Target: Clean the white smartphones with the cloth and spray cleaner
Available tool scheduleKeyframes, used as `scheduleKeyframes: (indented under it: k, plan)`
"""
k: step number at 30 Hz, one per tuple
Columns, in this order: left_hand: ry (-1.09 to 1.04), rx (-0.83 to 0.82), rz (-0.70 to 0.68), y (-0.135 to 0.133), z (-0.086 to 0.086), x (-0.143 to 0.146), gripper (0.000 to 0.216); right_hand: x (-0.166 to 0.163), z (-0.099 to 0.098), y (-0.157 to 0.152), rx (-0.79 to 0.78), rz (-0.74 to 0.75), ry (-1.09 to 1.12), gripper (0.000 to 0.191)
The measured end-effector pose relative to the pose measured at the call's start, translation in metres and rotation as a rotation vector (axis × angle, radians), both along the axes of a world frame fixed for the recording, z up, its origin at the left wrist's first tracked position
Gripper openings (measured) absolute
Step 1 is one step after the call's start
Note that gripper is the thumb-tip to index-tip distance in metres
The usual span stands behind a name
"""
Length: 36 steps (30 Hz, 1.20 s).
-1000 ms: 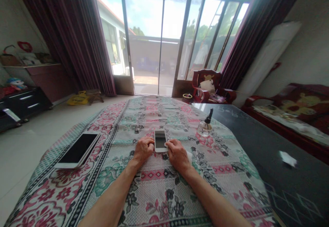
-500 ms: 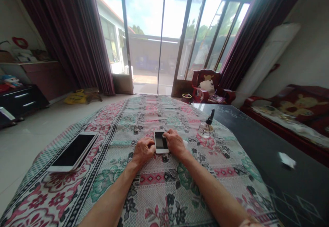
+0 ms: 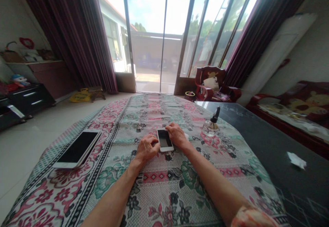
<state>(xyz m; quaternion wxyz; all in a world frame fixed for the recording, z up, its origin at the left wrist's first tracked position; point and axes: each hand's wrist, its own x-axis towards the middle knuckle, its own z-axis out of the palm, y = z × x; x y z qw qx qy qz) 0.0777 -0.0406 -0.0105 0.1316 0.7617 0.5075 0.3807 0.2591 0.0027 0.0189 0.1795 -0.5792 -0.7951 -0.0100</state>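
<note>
A white smartphone with a dark screen lies flat on the patterned tablecloth. My left hand is closed, its curled fingers gripping the phone's left edge. Over the phone's upper right corner, my right hand is closed, with its fingertips pressed together on the screen. Whatever those fingertips pinch is hidden. A small white scrap shows beside the right hand; I cannot tell whether it is held. Right of the hands stands a clear glass bottle with a black top.
At the left lies a larger white device with a black screen, resting on another flat item. A crumpled white tissue is on the dark table at the right. Beyond are a wooden chair and glass doors.
My right fingertips have moved up the screen to the phone's upper right corner. The phone appears slightly turned. My view has shifted a little, with the left hand still at the phone's left edge.
</note>
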Motion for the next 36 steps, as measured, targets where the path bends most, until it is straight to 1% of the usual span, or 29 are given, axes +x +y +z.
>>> scheduleKeyframes:
  k: [5,10,14,17,20,23,25,27,30,33,36]
  plan:
    - [0.002,-0.005,0.002,0.000,-0.002,0.000,0.009,0.011,-0.001,-0.019,0.010,0.092,-0.001,0.025]
    - [-0.015,0.007,0.002,0.001,-0.005,0.000,0.009,0.024,-0.005,-0.038,0.023,0.174,0.018,0.028]
    - [0.000,0.005,0.006,0.001,-0.004,0.000,0.008,0.027,-0.004,-0.044,0.038,0.224,0.018,0.028]
    - [0.015,0.004,0.010,0.002,-0.005,0.001,0.007,0.025,0.000,-0.036,0.015,0.226,-0.011,0.027]
    - [0.020,0.007,0.012,0.002,-0.006,0.001,0.007,0.020,0.002,-0.020,0.012,0.175,-0.025,0.025]
    - [0.015,0.009,0.008,0.002,-0.006,0.001,0.007,0.016,0.001,-0.003,0.031,0.138,-0.028,0.023]
    - [0.017,0.005,0.008,0.002,-0.005,0.001,0.006,0.015,-0.001,0.005,0.050,0.141,-0.028,0.024]
    - [0.021,-0.001,0.016,0.002,-0.004,0.001,0.006,0.017,-0.004,0.011,0.068,0.162,-0.024,0.024]
    - [0.030,-0.008,0.025,0.000,-0.001,0.002,0.007,0.022,-0.008,0.014,0.100,0.238,-0.004,0.026]
    - [0.031,-0.014,0.025,-0.001,0.001,0.003,0.008,0.028,-0.013,0.011,0.147,0.308,0.038,0.027]
    - [0.024,-0.017,0.029,-0.001,0.001,0.003,0.007,0.031,-0.018,0.004,0.188,0.317,0.097,0.027]
